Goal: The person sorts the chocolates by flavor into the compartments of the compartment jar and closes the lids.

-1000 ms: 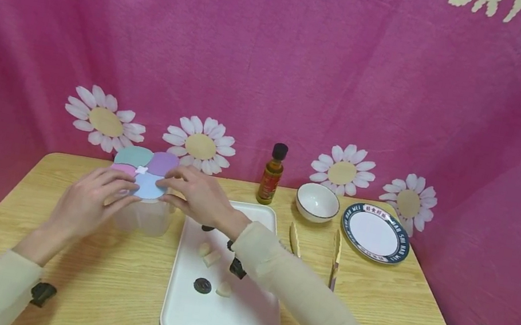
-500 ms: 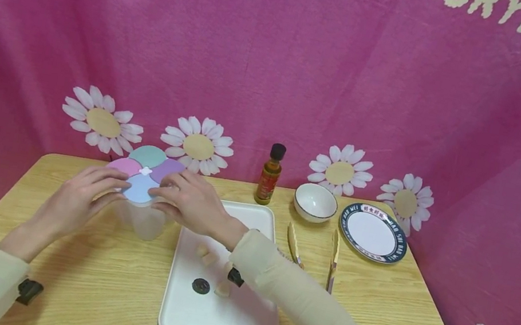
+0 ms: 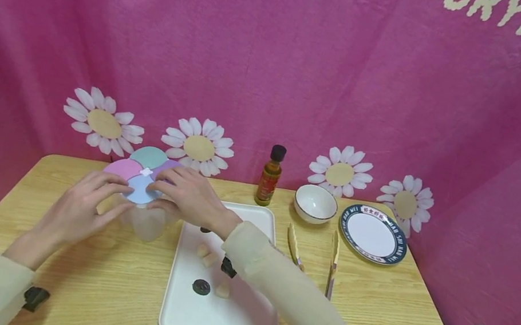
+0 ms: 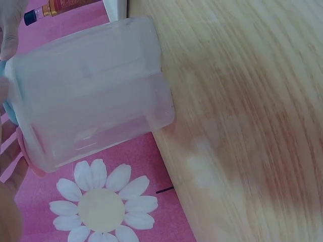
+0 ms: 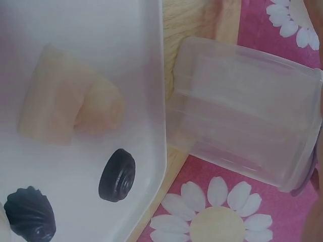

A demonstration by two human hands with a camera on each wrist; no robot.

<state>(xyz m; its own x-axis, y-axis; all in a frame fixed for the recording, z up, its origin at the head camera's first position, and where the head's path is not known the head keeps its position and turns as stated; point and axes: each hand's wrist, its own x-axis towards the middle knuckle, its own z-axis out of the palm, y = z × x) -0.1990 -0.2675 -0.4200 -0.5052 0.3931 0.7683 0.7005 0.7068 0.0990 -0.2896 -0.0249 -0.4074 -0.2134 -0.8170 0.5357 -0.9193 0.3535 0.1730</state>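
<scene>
A translucent plastic canister (image 4: 91, 96) stands upright at the table's back left, topped by a lid (image 3: 148, 157) with pink, green, purple and blue petals. My left hand (image 3: 83, 201) holds the lid's left front, fingertips on the seam of the pink and blue petals and thumb lower, at the rim. From the right, my right hand (image 3: 194, 197) grips the lid, fingers over the blue and purple petals and thumb under the edge. In the right wrist view the canister's side (image 5: 242, 111) looks frosted, and its contents are hard to make out.
Beside the canister lies a white tray (image 3: 221, 324) with dark moulded pieces (image 3: 201, 287) and pale chunks (image 5: 55, 96). Behind and right are a sauce bottle (image 3: 269, 178), white bowl (image 3: 316, 204), tongs (image 3: 334, 257) and a blue-rimmed plate (image 3: 373, 235).
The canister and its lid have turned clockwise, the green petal going from back left to the back. My left fingers have shifted along the rim, and the right hand stays at the lid.
</scene>
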